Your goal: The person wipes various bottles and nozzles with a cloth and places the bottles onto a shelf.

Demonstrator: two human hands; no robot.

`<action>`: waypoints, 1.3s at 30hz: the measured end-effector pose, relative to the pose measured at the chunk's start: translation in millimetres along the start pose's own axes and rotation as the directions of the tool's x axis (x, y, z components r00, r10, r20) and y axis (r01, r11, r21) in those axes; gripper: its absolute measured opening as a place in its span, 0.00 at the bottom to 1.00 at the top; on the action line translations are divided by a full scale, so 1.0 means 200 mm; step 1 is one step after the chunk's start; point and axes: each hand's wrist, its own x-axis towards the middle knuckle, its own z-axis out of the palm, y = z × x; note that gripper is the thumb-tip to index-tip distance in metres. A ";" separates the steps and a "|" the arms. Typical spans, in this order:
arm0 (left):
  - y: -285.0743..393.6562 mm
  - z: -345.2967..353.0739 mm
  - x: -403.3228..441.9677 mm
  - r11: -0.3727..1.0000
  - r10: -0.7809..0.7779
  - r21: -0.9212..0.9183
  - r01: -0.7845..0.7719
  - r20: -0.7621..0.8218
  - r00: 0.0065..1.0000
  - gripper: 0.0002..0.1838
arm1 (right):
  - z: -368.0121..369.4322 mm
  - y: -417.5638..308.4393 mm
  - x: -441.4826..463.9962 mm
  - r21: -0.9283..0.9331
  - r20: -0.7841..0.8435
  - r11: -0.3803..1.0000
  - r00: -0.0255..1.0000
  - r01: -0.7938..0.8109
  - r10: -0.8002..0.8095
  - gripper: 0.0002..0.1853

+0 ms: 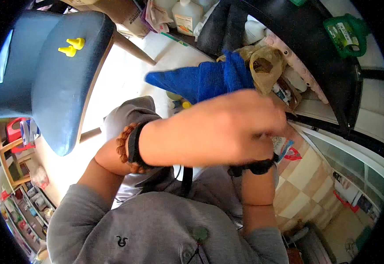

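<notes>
My left hand point(247, 125) reaches across in front of my body, its fingers curled and partly smeared by motion. What it holds, if anything, does not show. A black band and a brown beaded bracelet point(122, 147) circle that wrist. Behind the left hand, my right hand is hidden; only its forearm and a black wristband point(261, 166) are visible. Just beyond the hands is a bunched blue cloth point(201, 81), its lower edge covered by my left hand. I cannot tell whether either hand touches it.
Two yellow cone-shaped caps point(72, 47) lie on a blue chair point(73, 83) at left. A plastic bag point(267, 66) sits past the cloth, near a white jug point(186, 17). A green container point(345, 37) stands on a black surface at upper right. Shelves point(29, 211) fill the lower left.
</notes>
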 end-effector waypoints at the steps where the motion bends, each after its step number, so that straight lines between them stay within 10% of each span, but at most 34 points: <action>1: 0.03 0.00 -0.01 0.995 0.014 0.102 -0.020 0.058 0.998 0.08 | -0.01 -0.04 0.01 -0.142 -0.002 0.989 1.000 0.030 -0.031 0.13; 7: -0.08 -0.26 -0.02 0.994 -0.108 0.012 0.111 -0.121 0.987 0.08 | -0.04 -0.20 0.02 -0.648 0.037 0.742 0.980 0.172 -0.195 0.11; 11: -0.02 -0.24 0.01 0.981 -0.014 -0.195 -0.008 -0.112 0.994 0.06 | 0.03 -0.23 0.02 -0.912 0.109 0.244 0.770 0.328 -0.629 0.11; 16: 0.17 0.17 -0.02 0.976 0.210 -0.093 -0.197 0.162 0.964 0.11 | 0.07 -0.19 0.02 -0.890 0.077 0.336 0.829 0.308 -0.554 0.12; 22: 0.05 0.30 -0.06 0.992 0.126 -0.009 -0.126 0.170 0.977 0.13 | 0.10 -0.20 -0.06 -0.907 0.089 0.306 0.842 0.290 -0.532 0.14; 27: -0.22 -0.15 -0.03 0.969 -0.205 0.098 0.227 -0.195 0.959 0.17 | 0.09 -0.31 -0.03 -0.951 0.085 0.206 0.839 0.228 -0.537 0.16; 31: -0.71 -0.23 -0.44 0.632 -0.760 0.148 0.761 -0.072 0.646 0.23 | 0.09 -0.42 -0.02 -0.988 0.047 0.104 0.867 0.113 -0.496 0.17; 35: -1.01 0.10 -0.80 0.666 -0.703 0.357 0.655 0.008 0.711 0.33 | 0.07 -0.49 -0.05 -1.000 0.008 -0.014 0.884 0.002 -0.467 0.19; 39: -1.16 0.25 -0.82 0.590 -0.767 0.500 0.634 0.100 0.634 0.19 | -0.03 -0.34 -0.01 -0.979 0.187 -0.183 0.775 0.094 -0.604 0.20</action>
